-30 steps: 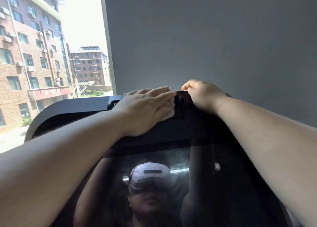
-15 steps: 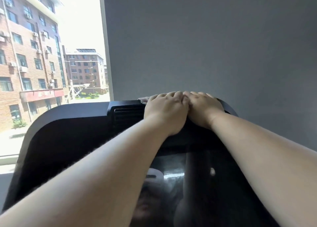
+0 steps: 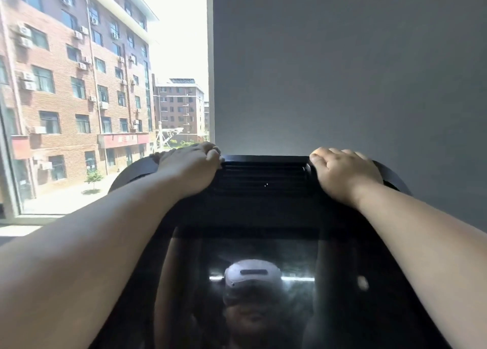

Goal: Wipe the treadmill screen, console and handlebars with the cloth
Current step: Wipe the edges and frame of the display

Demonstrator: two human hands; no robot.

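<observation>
Two bare hands rest on the top edge of a black plastic treadmill console (image 3: 263, 206) at mid-frame. The left hand (image 3: 189, 168), fingers curled shut over the upper-left corner, covers a dark cloth (image 3: 155, 158), one fringe showing. The right hand (image 3: 345, 173) clasps the upper-right corner. One slatted vent (image 3: 264, 177) lies between them; one glossy dark screen (image 3: 263, 282) fills lower centre.

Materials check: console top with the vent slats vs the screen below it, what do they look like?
Console top: looks like black moulded plastic, matte; the ribbed vent slats barely shine.
Screen: glass or glossy acrylic, cannot tell which; mirror-like, it reflects the person's headset and arms, with a hazy film across the reflection.
</observation>
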